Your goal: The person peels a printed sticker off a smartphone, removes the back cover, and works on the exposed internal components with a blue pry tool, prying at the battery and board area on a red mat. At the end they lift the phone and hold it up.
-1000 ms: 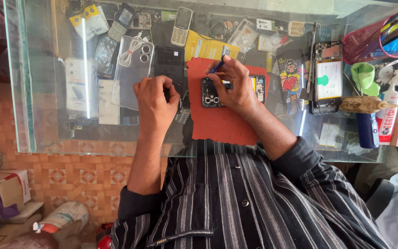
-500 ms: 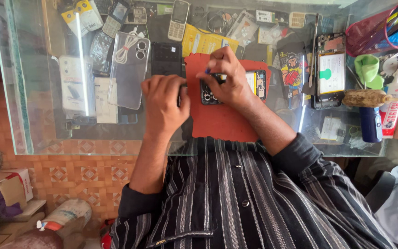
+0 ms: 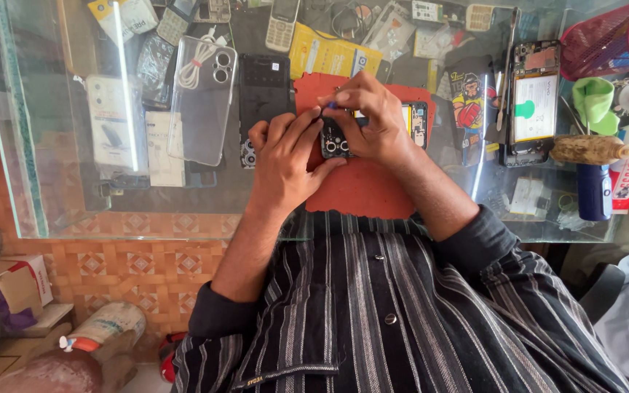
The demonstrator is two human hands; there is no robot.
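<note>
We note both hands meeting over the opened phone (image 3: 343,138), which lies on the red mat (image 3: 362,185) at the middle of the glass bench (image 3: 60,211), its camera cluster facing up. Compared with the frames half a second and a second ago, the left hand (image 3: 285,160) has moved in from the dark phone back (image 3: 263,94) beside the mat: its fingers now curl against the phone's left end, thumb laid along the lower edge, steadying it. The right hand (image 3: 373,120) is closed over the phone's top edge and pinches a small blue-tipped tool (image 3: 331,105) between thumb and forefinger; earlier the tool stood higher, now its tip sits close above the camera cluster. Whether the tip touches the phone we cannot tell.

Judgement: the phone has gone from loosely held to braced by both hands, which suits fine work at the camera end.

Surroundings: a clear case (image 3: 202,98) lies well to the left, and a second opened phone (image 3: 533,102) with its green tab lies to the right, near a green cloth (image 3: 595,102). Neither has moved.
</note>
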